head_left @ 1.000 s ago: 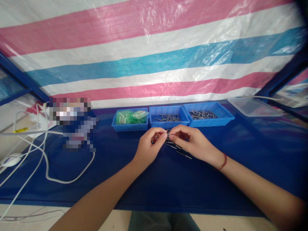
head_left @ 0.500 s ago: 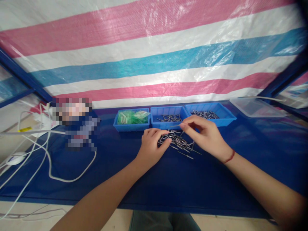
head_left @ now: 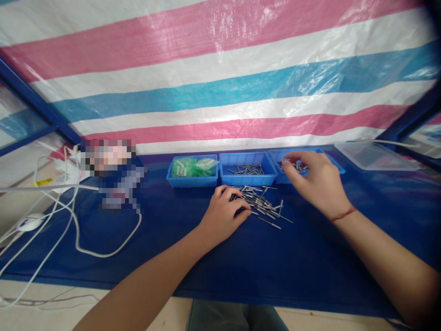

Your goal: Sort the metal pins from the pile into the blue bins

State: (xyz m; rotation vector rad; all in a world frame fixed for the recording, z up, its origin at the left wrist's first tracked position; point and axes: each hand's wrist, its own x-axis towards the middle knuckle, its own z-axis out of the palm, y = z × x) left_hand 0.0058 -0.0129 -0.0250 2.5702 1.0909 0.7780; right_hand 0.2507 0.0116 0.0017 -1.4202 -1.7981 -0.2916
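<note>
A loose pile of thin metal blind rivets (head_left: 263, 202) lies on the blue table in front of the bins. My left hand (head_left: 225, 209) rests at the pile's left side, fingers curled and the thumb tip meeting the index finger; what is between them, if anything, is hidden. Over the front of the right blue bin (head_left: 330, 162) hovers my right hand (head_left: 317, 184), thumb and index finger apart and no rivet visible between them. More rivets lie inside that bin, partly covered by the hand. The middle blue bin (head_left: 225, 178) also holds rivets (head_left: 248, 169).
The left blue bin (head_left: 193, 184) contains green-and-clear plastic packets (head_left: 195, 167). A translucent plastic lid (head_left: 375, 156) lies at the back right. White cables (head_left: 103, 255) sprawl over the table's left side near a blurred-out area. A striped plastic sheet (head_left: 220, 96) hangs behind.
My right hand has moved right, from the pile to the right bin, and its pinched thumb and index finger have parted. My left thumb and index finger have closed together at the pile.
</note>
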